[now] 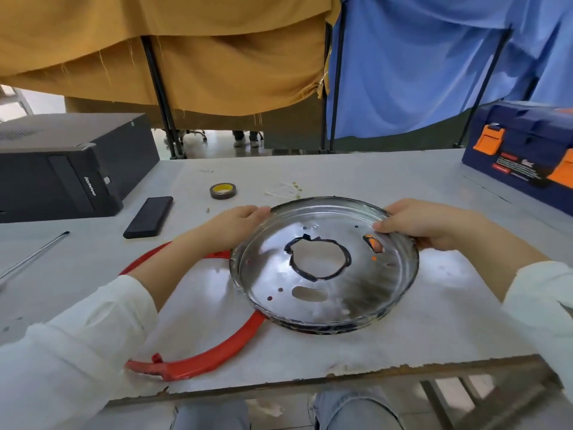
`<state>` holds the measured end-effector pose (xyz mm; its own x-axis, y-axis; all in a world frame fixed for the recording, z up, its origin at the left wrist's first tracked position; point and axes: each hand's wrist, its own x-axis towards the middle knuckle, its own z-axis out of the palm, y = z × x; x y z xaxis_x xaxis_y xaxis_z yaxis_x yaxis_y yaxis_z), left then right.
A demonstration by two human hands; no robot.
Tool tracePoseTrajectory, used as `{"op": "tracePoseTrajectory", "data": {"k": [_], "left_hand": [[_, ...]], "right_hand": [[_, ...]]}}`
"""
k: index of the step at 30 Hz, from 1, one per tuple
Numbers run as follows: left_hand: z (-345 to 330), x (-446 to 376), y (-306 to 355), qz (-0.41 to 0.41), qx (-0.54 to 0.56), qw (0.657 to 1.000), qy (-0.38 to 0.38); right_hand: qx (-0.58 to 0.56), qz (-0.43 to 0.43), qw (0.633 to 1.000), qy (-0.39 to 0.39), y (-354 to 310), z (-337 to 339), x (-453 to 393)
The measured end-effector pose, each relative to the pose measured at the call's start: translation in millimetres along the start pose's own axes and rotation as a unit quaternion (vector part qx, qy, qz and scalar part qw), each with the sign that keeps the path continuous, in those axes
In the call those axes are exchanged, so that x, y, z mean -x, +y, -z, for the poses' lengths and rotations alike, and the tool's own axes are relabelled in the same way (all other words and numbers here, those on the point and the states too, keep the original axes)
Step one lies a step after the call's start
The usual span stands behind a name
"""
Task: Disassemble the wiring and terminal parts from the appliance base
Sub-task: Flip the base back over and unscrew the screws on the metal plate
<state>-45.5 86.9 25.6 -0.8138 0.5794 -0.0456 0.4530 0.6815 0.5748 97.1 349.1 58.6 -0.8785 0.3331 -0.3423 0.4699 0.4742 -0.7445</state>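
Both hands are gripping the round metal appliance base (pixel 325 268) by its far rim, the left hand (pixel 235 221) and the right hand (pixel 421 221) on opposite sides. It is sitting tilted over a red ring (pixel 210 355) on the grey worktop (pixel 403 342), with a tape roll (pixel 223 190) and a phone (pixel 148 217) lying beyond.

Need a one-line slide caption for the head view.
Both hands grip the metal base over a red ring.

The grey table (pixel 403 181) carries a red ring (pixel 217 352), phone (pixel 148 217), tape roll (pixel 223 190), toolbox (pixel 521 150) and black computer case (pixel 71 166).
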Motion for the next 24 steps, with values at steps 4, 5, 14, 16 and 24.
{"op": "tracePoseTrajectory", "data": {"k": [4, 5, 14, 16, 24], "left_hand": [[-15, 3, -13, 0.043, 0.0, 0.998, -0.049], [-16, 5, -17, 0.046, -0.01, 0.998, -0.044], [-6, 15, -59, -0.021, -0.078, 0.997, -0.012], [-6, 14, -62, -0.032, -0.076, 0.997, -0.004], [-20, 12, -53, -0.055, -0.134, 0.988, 0.048]], "right_hand": [[-0.011, -0.022, 1.0, 0.012, 23, 6, 0], [-0.012, -0.025, 1.0, 0.007, 26, 5, -1], [-0.03, -0.027, 0.999, 0.0, 29, -6, -8], [-0.026, -0.022, 0.999, -0.004, 27, -13, -8], [0.074, 0.018, 0.997, 0.028, 22, -32, -7]]}}
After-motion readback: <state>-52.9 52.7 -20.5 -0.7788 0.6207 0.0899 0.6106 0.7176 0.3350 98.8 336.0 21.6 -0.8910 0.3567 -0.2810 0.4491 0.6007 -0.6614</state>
